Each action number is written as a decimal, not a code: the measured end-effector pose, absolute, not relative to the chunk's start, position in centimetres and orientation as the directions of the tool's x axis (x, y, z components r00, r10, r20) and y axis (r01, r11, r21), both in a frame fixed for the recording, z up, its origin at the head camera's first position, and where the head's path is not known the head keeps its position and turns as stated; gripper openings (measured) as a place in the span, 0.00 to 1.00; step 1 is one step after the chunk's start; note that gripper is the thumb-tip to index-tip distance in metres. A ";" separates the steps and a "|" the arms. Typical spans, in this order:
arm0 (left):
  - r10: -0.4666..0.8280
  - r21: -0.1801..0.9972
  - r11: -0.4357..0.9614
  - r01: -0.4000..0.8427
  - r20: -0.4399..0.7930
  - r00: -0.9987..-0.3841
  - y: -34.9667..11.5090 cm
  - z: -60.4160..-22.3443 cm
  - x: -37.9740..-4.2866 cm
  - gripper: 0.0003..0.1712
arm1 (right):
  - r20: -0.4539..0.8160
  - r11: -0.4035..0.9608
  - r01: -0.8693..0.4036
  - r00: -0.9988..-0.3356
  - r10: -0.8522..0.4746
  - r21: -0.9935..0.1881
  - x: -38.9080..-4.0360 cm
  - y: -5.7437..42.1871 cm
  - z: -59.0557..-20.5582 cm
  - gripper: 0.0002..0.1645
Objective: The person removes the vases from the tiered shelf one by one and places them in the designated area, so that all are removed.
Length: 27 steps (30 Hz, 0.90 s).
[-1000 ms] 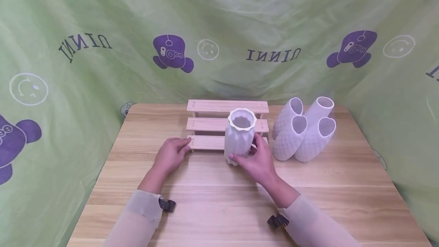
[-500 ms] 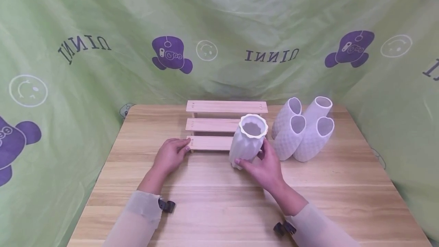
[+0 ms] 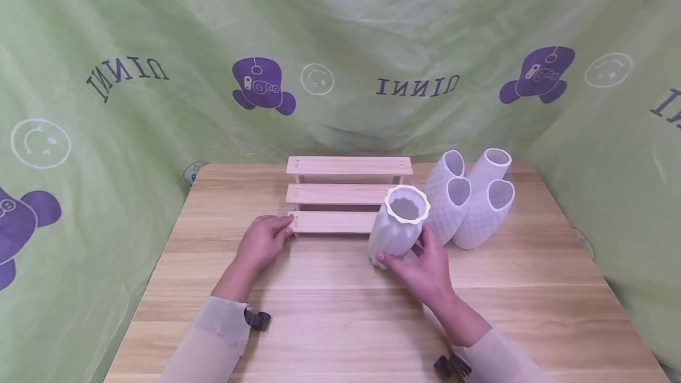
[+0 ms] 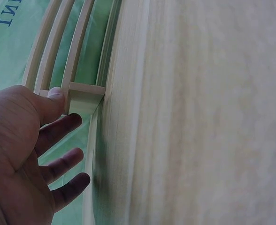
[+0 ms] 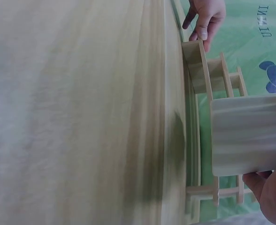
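Note:
A white fluted vase (image 3: 392,236) with a scalloped rim leans slightly to the right at the right front of a three-step wooden stand (image 3: 330,223). My right hand (image 3: 430,269) grips it low down, thumb in front and fingers round the far side. In the right wrist view, a gap shows between the vase's base (image 5: 232,136) and the tabletop. My left hand (image 3: 260,244) pinches the left end of the stand's lowest step. The left wrist view has its thumb on the board's end, with the other fingers (image 4: 65,166) spread below.
Several white textured vases (image 3: 485,220) with slanted mouths stand close together on the right, partly behind the held vase. The wooden table (image 3: 330,324) backs onto a green printed curtain (image 3: 351,28). Black wrist cameras (image 3: 258,319) sit at both cuffs.
The right hand has drawn the fluted vase right and nearer, away from the stand's front, and it has tipped from upright to leaning. The left hand stays at the stand's end.

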<state>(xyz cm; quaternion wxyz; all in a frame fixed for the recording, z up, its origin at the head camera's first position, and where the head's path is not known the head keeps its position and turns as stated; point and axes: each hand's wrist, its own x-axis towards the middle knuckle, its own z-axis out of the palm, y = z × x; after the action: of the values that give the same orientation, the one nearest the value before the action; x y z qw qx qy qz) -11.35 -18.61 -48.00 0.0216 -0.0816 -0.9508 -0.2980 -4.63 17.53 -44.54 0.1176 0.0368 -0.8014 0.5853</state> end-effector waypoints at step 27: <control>0.149 0.568 0.803 0.181 0.103 -0.984 -18.8 -48.6 -11.6 0.23 | 0.148 0.391 -0.025 -0.946 0.288 -0.920 -1.1 22.2 -45.6 0.55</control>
<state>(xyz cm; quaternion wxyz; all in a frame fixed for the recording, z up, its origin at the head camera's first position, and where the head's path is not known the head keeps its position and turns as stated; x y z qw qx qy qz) -11.58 -18.84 -48.63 0.0264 -0.0867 -0.9491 -0.3018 -1.10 22.17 -45.65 0.1432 -0.0800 -0.8217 0.5458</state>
